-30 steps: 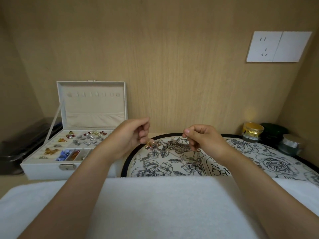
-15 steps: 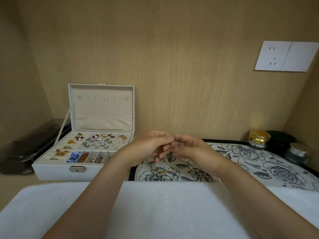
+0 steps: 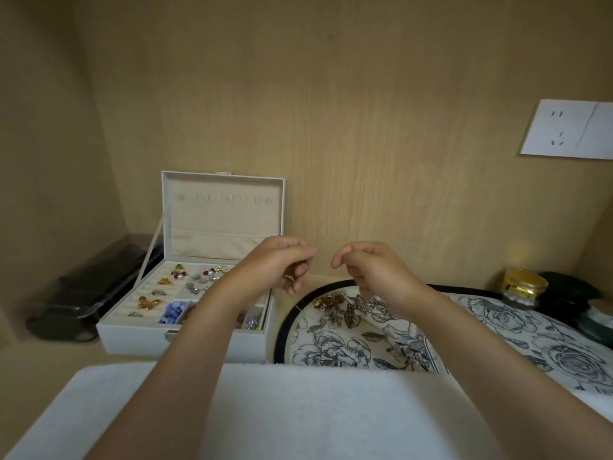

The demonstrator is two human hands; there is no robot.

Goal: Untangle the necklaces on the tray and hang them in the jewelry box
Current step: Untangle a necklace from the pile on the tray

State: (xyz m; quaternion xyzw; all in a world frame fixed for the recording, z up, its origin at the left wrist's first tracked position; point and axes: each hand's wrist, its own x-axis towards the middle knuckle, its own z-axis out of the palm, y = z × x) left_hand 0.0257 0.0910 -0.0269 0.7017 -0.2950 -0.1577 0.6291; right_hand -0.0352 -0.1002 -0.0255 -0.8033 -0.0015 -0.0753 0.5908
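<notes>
My left hand (image 3: pixel 278 265) is raised in front of the open white jewelry box (image 3: pixel 185 340) and pinches a thin gold necklace (image 3: pixel 289 277); a gold bit shows under its fingers. A short gap to the right, my right hand (image 3: pixel 368 268) is held at the same height with thumb and forefinger pinched together; the chain there is too fine to make out. Below the right hand, a tangle of necklaces (image 3: pixel 348 307) lies on the floral tray (image 3: pixel 282 330). A row of hooks (image 3: pixel 225 198) runs across the box lid.
Brooches and beads fill the box compartments (image 3: pixel 172 293). A dark plastic case (image 3: pixel 89 293) lies left of the box. Gold and dark jars (image 3: pixel 524 287) stand at the right by the wall. A white towel (image 3: pixel 298 410) covers the near edge.
My hands came together over the tray, then rose and parted. The view has tilted up and to the left.
</notes>
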